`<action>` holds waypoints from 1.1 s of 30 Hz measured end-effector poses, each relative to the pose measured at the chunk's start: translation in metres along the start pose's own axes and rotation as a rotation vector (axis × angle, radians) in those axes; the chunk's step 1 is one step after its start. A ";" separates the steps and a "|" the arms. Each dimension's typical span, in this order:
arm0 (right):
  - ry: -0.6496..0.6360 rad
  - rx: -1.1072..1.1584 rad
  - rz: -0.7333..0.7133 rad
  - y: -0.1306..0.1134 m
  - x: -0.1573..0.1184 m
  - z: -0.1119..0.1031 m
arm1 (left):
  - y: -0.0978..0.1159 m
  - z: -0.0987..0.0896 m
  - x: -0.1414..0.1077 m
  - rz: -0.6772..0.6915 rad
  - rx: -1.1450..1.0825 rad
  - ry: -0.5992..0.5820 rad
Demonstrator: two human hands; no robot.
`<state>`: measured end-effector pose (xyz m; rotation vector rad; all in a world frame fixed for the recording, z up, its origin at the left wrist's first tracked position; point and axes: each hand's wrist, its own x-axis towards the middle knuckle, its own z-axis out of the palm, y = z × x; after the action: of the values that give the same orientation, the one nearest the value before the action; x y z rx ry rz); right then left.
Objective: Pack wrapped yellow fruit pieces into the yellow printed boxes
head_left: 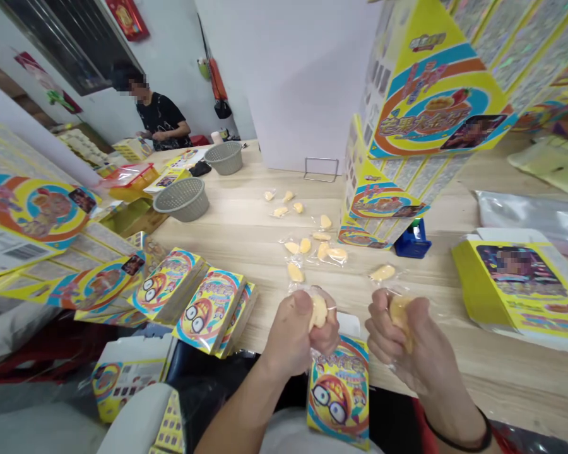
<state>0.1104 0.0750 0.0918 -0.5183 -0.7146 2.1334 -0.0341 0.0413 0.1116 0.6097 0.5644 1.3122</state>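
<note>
In L hand (296, 334) & R hand (407, 337), clear-wrapped yellow sweets (319, 312)

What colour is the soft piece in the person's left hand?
The soft piece is pale yellow, seen best in the head view.

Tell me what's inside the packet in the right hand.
The clear packet in the right hand holds a soft yellow piece. The fingers cover much of it, so its full shape can't be seen.
</note>
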 end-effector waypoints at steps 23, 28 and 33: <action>0.902 -1.127 -0.030 -0.033 -0.169 -0.154 | -0.081 -0.064 0.032 -0.027 1.284 -0.061; 0.947 -1.079 0.249 0.002 -0.258 -0.229 | -0.087 -0.136 0.045 0.163 1.638 0.035; 1.009 -1.011 0.274 0.031 -0.235 -0.240 | -0.063 -0.182 0.039 0.086 1.973 -0.102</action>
<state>0.3693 -0.0544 -0.0817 -2.1038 -1.0707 1.2549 -0.1087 0.0871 -0.0643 2.2398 1.7006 0.3657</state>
